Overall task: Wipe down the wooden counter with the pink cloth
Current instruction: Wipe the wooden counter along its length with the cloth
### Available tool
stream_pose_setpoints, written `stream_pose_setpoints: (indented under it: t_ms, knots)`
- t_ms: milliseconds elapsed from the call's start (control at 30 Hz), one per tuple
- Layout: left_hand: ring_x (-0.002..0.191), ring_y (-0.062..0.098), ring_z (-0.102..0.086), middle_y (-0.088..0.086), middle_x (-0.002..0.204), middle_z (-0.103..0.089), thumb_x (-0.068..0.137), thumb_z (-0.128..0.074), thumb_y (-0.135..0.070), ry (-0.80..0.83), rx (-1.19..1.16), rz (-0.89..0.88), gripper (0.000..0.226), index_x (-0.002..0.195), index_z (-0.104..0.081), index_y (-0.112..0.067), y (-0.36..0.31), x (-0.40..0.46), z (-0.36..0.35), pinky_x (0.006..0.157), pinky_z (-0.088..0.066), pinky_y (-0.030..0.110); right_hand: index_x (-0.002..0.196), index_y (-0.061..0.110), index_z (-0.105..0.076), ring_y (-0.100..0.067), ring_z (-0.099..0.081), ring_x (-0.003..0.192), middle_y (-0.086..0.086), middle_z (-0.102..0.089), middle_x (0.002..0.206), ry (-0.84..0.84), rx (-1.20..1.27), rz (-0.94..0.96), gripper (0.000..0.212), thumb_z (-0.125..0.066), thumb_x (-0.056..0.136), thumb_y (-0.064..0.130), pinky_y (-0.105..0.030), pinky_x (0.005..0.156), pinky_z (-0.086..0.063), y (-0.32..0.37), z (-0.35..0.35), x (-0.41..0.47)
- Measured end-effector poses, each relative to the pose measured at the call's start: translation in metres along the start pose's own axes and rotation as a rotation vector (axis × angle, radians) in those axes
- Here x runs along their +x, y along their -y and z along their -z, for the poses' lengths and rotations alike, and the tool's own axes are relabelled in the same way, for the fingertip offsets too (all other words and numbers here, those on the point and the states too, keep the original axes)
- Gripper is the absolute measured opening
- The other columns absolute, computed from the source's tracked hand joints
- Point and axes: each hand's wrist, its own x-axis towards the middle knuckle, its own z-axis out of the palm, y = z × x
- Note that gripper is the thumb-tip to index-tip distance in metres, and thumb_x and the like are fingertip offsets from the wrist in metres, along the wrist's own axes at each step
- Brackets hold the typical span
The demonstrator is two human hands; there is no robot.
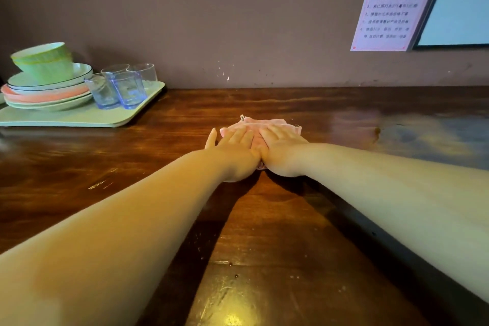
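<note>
Pink cloth (267, 124) under my hands, on dark reddish-brown wooden counter (172, 161) with streaky grain. At the counter's far left corner: pale green tray (79, 118), green bowl (43, 61), green and salmon-pink plates (47, 92), bluish clear glasses (124, 87). Wall (211, 8) dull mauve-brown.

- Likely a small eatery or café.
- Stacked plates (47, 92), a bowl (43, 61) and glasses (124, 87) wait on a tray (79, 118).
- A printed notice (394, 2) hangs above the wooden table (264, 219).

We see one printed notice (391, 2) on the wall, upper right of frame: red heading, numbered lines approx. 1–5 in Chinese chars, too blurred to read.
</note>
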Motion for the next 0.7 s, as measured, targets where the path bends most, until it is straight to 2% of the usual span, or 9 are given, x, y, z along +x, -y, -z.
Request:
stream_pose_setpoints:
  t_ms: [100, 167, 333, 467, 567, 700]
  knots:
    - [0.144, 0.014, 0.020, -0.005, 0.159, 0.016, 0.098, -0.018, -0.046, -0.001, 0.177, -0.100, 0.063, 0.151, 0.007, -0.022, 0.000, -0.012, -0.009, 0.107, 0.023, 0.049, 0.159, 0.017, -0.013, -0.028, -0.002, 0.153, -0.005, -0.005, 0.167, -0.038, 0.041, -0.044, 0.061, -0.034, 0.105, 0.035, -0.048, 0.123, -0.002, -0.006, -0.014, -0.015]
    - [0.144, 0.015, 0.019, -0.004, 0.159, 0.014, 0.098, -0.017, -0.045, -0.017, 0.213, -0.091, 0.063, 0.151, 0.006, -0.021, -0.004, -0.004, -0.006, 0.107, 0.023, 0.051, 0.160, 0.017, -0.008, -0.026, -0.003, 0.153, -0.004, -0.006, 0.167, -0.047, 0.083, -0.052, 0.063, -0.034, 0.105, 0.034, -0.051, 0.124, -0.005, -0.011, -0.008, -0.012]
    - [0.146, 0.015, 0.015, -0.003, 0.161, 0.008, 0.100, -0.022, -0.040, -0.005, 0.061, 0.038, 0.060, 0.153, 0.000, -0.024, -0.021, 0.021, 0.013, 0.110, 0.020, 0.051, 0.160, 0.023, -0.008, -0.025, -0.007, 0.153, -0.002, -0.011, 0.166, -0.030, 0.085, -0.136, 0.063, -0.037, 0.105, 0.030, -0.049, 0.123, -0.012, -0.019, 0.010, 0.008]
    - [0.145, 0.013, 0.016, -0.005, 0.160, 0.011, 0.099, -0.017, -0.044, -0.002, 0.070, -0.008, 0.060, 0.152, 0.005, -0.024, -0.020, 0.002, 0.004, 0.109, 0.021, 0.050, 0.159, 0.023, -0.010, -0.028, -0.012, 0.151, -0.004, -0.015, 0.164, 0.032, 0.017, -0.118, 0.065, -0.042, 0.103, 0.032, -0.051, 0.122, -0.014, -0.014, 0.007, -0.013]
    - [0.144, 0.010, 0.017, -0.007, 0.159, 0.013, 0.098, -0.013, -0.042, -0.011, 0.098, -0.038, 0.060, 0.152, 0.007, -0.023, -0.020, -0.008, -0.006, 0.106, 0.026, 0.046, 0.159, 0.025, -0.003, -0.028, -0.002, 0.152, 0.000, -0.003, 0.165, 0.046, 0.014, -0.074, 0.064, -0.035, 0.104, 0.035, -0.050, 0.123, -0.008, -0.016, -0.002, -0.028]
    - [0.146, 0.016, 0.013, -0.006, 0.160, 0.008, 0.097, -0.023, -0.043, -0.009, 0.023, 0.052, 0.063, 0.152, 0.002, -0.025, -0.027, 0.001, 0.003, 0.109, 0.022, 0.049, 0.160, 0.022, -0.005, -0.026, 0.001, 0.153, -0.003, -0.005, 0.166, 0.013, 0.130, -0.162, 0.066, -0.035, 0.103, 0.036, -0.051, 0.123, -0.003, -0.019, 0.006, -0.013]
